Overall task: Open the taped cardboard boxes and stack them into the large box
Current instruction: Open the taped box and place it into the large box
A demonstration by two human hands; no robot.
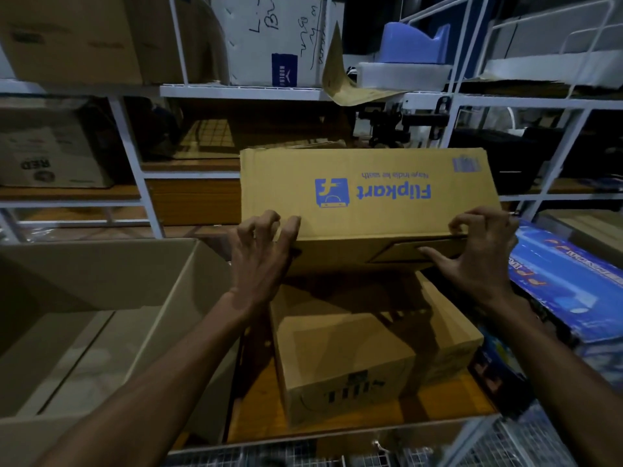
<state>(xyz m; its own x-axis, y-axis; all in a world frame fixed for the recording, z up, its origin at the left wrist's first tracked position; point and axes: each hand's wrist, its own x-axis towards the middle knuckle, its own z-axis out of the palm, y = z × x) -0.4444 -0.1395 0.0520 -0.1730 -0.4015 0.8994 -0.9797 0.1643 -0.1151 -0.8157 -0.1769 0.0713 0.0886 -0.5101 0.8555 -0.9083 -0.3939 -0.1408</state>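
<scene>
A long brown Flipkart box (pixel 367 197) with blue print is held up in the middle, its logo upside down to me. My left hand (pixel 261 254) grips its near left edge, fingers curled over the top face. My right hand (pixel 478 254) grips the near right edge, thumb on the front side by a tuck flap. Below it a smaller brown cardboard box (pixel 347 362) with dark print rests on the wooden shelf. The large open cardboard box (pixel 101 318) stands at the left, its inside looking empty.
White metal shelving (pixel 141 176) runs behind, loaded with more cartons such as a box marked RED (pixel 43 156) and a white box with handwriting (pixel 276 38). A blue printed carton (pixel 566 284) lies at the right. Wire mesh (pixel 371 456) lines the near edge.
</scene>
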